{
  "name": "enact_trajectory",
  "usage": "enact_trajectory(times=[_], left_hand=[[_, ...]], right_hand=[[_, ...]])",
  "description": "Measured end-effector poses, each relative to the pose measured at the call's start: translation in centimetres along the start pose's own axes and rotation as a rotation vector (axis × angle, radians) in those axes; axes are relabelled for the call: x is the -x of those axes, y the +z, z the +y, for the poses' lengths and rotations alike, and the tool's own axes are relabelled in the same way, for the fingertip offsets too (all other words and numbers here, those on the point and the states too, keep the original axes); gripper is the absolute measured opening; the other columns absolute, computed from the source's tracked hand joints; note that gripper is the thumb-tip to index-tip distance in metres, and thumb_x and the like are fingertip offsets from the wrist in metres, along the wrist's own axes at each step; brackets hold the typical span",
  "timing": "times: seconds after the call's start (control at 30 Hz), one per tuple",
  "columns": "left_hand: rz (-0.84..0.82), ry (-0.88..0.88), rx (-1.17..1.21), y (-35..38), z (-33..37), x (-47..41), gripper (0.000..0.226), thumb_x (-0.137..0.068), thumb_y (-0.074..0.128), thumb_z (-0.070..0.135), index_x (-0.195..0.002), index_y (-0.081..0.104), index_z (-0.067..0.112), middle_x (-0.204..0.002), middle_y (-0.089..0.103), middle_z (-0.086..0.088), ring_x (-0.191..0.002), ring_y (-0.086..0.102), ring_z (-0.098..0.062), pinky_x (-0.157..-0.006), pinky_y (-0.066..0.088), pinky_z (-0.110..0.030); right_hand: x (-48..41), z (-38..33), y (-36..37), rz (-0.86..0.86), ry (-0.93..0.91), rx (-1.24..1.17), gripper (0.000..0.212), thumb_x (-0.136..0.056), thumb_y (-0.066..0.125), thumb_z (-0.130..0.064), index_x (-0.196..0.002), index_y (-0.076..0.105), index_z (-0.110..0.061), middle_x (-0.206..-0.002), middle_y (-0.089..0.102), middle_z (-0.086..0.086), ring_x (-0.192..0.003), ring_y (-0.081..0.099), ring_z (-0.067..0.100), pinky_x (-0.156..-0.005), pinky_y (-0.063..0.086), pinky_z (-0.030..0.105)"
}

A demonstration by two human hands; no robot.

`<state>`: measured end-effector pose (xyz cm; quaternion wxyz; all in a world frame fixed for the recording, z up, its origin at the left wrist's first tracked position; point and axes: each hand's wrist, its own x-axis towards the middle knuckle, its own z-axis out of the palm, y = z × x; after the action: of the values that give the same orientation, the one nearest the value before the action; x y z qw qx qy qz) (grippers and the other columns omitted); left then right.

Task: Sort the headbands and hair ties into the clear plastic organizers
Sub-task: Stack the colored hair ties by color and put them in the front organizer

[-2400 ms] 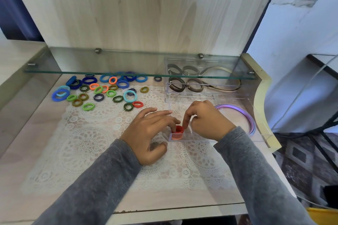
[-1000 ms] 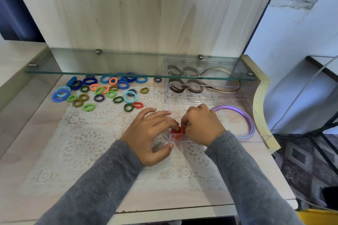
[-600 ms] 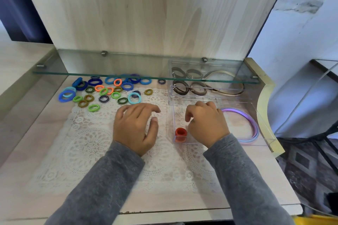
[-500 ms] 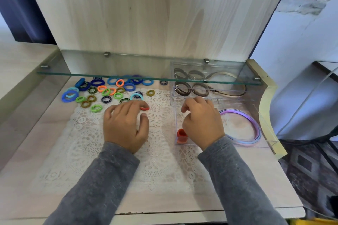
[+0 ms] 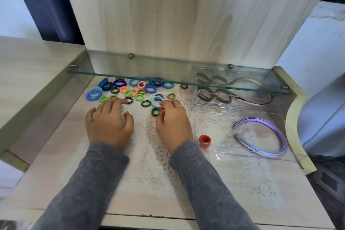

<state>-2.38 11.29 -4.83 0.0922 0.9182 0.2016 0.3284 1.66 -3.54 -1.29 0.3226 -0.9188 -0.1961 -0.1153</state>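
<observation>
Several loose hair ties (image 5: pixel 130 90) in blue, green, orange and dark stripes lie at the back left of the desk. My left hand (image 5: pixel 109 123) rests spread beside them, its index fingertip touching a dark striped tie (image 5: pixel 129 100). The fingers of my right hand (image 5: pixel 172 123) curl round a red hair tie (image 5: pixel 161 108), which they mostly hide. At the right, the near clear organizer (image 5: pixel 242 155) holds a red stack of ties (image 5: pixel 204 139) in its front left corner and a purple headband (image 5: pixel 261 136). The far organizer (image 5: pixel 231 105) holds brown headbands (image 5: pixel 222 97).
A glass shelf (image 5: pixel 168 78) juts out low over the back of the desk, above the far ties and the far organizer. A white lace mat (image 5: pixel 186 173) covers the desk. A raised wooden ledge (image 5: pixel 296 117) borders the desk's right edge.
Both hands left the near organizer and moved back and left to the loose ties. The red stack now stands alone in the organizer's corner. My right hand has reached the red tie.
</observation>
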Motion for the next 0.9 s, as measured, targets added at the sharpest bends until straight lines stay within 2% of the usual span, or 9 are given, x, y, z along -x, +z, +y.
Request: enact_trajectory(times=[0.1, 0.17, 0.4, 0.9], left_hand=[[-0.051, -0.039, -0.037, -0.2, -1.0, -0.2, 0.038, -0.077, 0.045, 0.029, -0.109, 0.064, 0.020, -0.110, 0.068, -0.003, -0.101, 0.061, -0.026, -0.092, 0.035, -0.043], [-0.096, -0.051, -0.074, -0.3, -1.8, -0.5, 0.038, -0.079, 0.044, 0.032, -0.109, 0.064, 0.020, -0.112, 0.067, -0.003, -0.103, 0.060, -0.026, -0.093, 0.034, -0.043], [-0.189, -0.084, -0.064, -0.5, -2.9, -0.9, 0.021, -0.088, 0.052, 0.030, -0.106, 0.063, 0.030, -0.120, 0.063, 0.007, -0.113, 0.054, -0.020, -0.099, 0.027, -0.041], [-0.185, -0.015, 0.008, -0.9, -2.3, -0.4, 0.005, -0.083, 0.066, 0.027, -0.086, 0.066, 0.030, -0.102, 0.068, 0.010, -0.102, 0.060, -0.018, -0.095, 0.026, -0.040]], right_hand=[[-0.4, 0.7, 1.2, -0.033, 0.040, 0.091, 0.038, -0.091, 0.049, -0.017, -0.129, 0.050, -0.011, -0.122, 0.048, 0.009, -0.110, 0.045, 0.024, -0.094, 0.042, 0.035], [-0.7, 1.1, 1.9, -0.016, 0.062, 0.128, 0.038, -0.091, 0.049, -0.016, -0.128, 0.050, -0.011, -0.123, 0.047, 0.010, -0.111, 0.044, 0.025, -0.092, 0.041, 0.035], [-0.7, 2.6, 3.5, 0.117, 0.031, 0.139, 0.026, -0.084, 0.057, -0.007, -0.110, 0.062, -0.007, -0.106, 0.057, 0.013, -0.094, 0.051, 0.028, -0.080, 0.047, 0.038], [-1.1, 3.7, 3.8, 0.139, 0.026, 0.047, 0.014, -0.088, 0.057, -0.010, -0.098, 0.065, -0.005, -0.102, 0.058, 0.009, -0.093, 0.049, 0.024, -0.081, 0.046, 0.041]])
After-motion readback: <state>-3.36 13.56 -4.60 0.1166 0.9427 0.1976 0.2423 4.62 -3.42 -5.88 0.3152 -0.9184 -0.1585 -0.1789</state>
